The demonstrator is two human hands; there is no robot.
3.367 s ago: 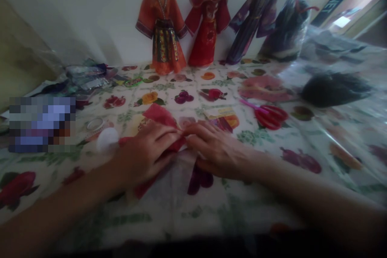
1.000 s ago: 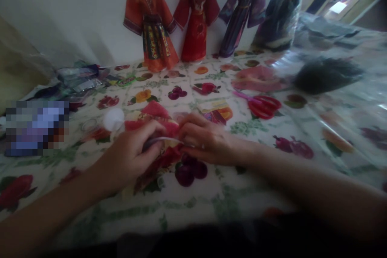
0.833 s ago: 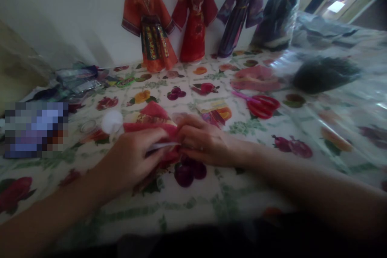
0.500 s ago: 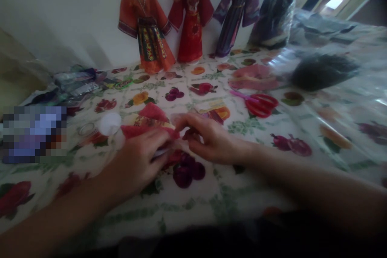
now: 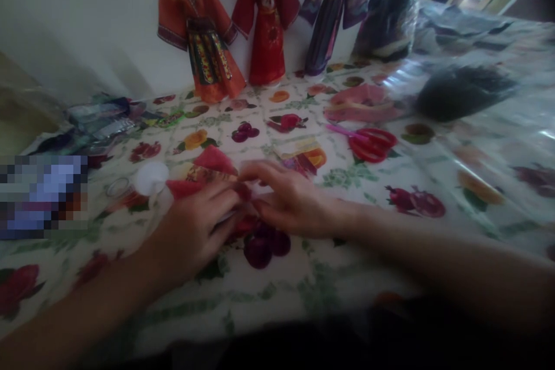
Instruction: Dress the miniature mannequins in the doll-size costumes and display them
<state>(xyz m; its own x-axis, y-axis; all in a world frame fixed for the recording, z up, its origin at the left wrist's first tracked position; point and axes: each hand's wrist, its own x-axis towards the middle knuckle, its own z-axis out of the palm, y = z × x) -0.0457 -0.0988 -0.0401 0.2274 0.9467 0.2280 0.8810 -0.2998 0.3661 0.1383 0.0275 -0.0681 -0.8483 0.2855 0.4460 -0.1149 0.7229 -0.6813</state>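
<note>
A small piece of red fabric (image 5: 211, 157) with a patterned cream-and-gold band lies at the middle of the table. My left hand (image 5: 202, 214) is closed on its near edge, the thumb below and the fingers on top. My right hand (image 5: 290, 199) meets it from the right, with bent fingers closed at the fabric's right end. The fingertips of both hands are close together and blurred, so their exact hold is hard to see. Left of the fabric are a white round disc (image 5: 151, 178) and a thin clear ring (image 5: 118, 187).
Red-handled scissors (image 5: 372, 145) and pink fabric (image 5: 362, 105) lie to the right, near a dark bundle in clear plastic (image 5: 466, 92). Doll-sized robes, one orange (image 5: 217, 29), stand along the wall. Packets (image 5: 102, 118) and a pixelated object (image 5: 41, 196) are at left. Fruit-print tablecloth (image 5: 277, 312) covers the table.
The whole view has shifted slightly, with things sitting a little higher and farther left. My right hand's thumb and fingers have drawn closer to my left hand at the fabric.
</note>
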